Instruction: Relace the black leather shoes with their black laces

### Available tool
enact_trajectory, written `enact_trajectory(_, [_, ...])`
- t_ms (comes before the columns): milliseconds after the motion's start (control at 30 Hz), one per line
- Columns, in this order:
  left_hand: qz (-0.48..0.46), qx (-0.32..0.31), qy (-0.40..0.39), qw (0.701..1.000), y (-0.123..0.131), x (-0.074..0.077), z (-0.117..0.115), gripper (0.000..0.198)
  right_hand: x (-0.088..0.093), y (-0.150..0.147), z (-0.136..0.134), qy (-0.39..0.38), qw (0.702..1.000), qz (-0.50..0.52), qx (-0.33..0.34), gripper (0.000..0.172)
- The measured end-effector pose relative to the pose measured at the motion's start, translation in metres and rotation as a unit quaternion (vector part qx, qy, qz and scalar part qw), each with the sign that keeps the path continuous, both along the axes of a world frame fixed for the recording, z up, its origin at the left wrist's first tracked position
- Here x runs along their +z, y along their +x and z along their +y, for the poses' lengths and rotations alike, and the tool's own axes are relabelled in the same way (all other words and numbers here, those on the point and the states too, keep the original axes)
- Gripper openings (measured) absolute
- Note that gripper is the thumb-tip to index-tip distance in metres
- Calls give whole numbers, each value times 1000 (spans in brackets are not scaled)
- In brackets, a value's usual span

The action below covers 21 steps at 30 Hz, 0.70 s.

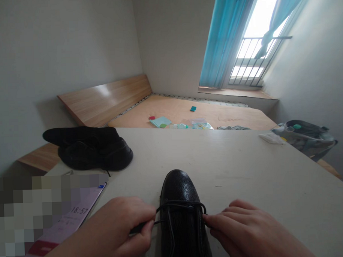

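Observation:
A black leather shoe (pixel 180 186) lies on the white table in front of me, its toe pointing away. A thin black shoelace (pixel 178 204) crosses its front eyelets and runs out to both sides. On the shoe's left side, my left hand (pixel 132 223) pinches the lace between thumb and forefinger. My right hand (pixel 239 227) is closed at the right edge of the shoe, its fingertips pinching the lace by the eyelets. The shoe's heel end is cut off by the bottom of the view.
More black footwear (pixel 90 148) lies at the table's (pixel 240 167) far left. A lit phone or tablet screen (pixel 76 214), partly blurred out, is beside my left forearm. A white packet (pixel 271 138) lies at the far right edge. Beyond stand a bed (pixel 221 111) and a grey bag (pixel 309 138).

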<state>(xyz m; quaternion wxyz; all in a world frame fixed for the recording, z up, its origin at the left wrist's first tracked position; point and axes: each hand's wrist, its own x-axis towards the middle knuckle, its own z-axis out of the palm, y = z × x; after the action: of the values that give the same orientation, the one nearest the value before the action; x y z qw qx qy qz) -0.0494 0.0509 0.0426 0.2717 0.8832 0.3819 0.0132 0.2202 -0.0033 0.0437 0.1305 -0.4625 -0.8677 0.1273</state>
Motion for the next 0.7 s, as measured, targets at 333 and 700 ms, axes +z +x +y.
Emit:
enact_trajectory(333, [-17,2,5,1000,12,1,-5,37,-7,-6,-1,-15,998,37,-47,22])
enact_trajectory(700, [53,76,80,992,28,-3,-25,45,1,-11,7,-9,996,84,9,32])
